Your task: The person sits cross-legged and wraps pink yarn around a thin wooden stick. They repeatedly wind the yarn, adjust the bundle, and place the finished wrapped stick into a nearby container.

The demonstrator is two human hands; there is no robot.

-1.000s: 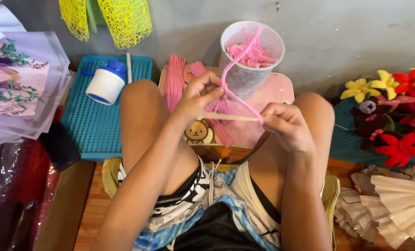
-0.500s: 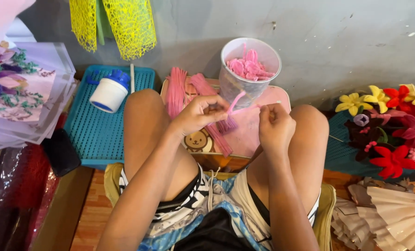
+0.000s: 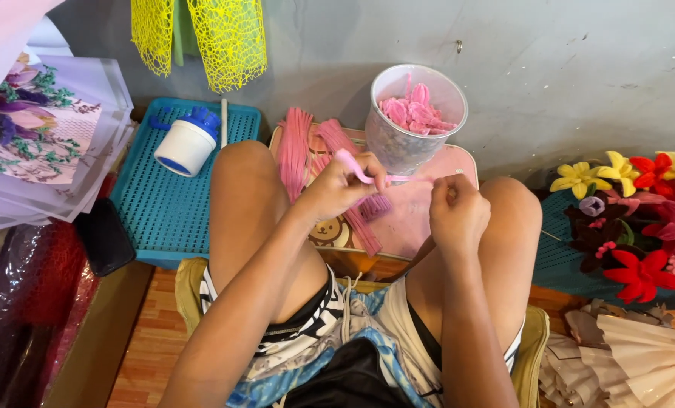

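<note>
Facing grey wall (image 3: 579, 68), pink tray (image 3: 428, 219)

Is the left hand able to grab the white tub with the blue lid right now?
Probably not at once: the left hand is pinching a pink pipe cleaner with the right hand. The tub lies beyond the left knee, nothing covering it.

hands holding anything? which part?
Yes: one pink pipe cleaner, stretched between both hands. The left hand pinches its looped end in the fingers; the right hand grips the other end.
</note>
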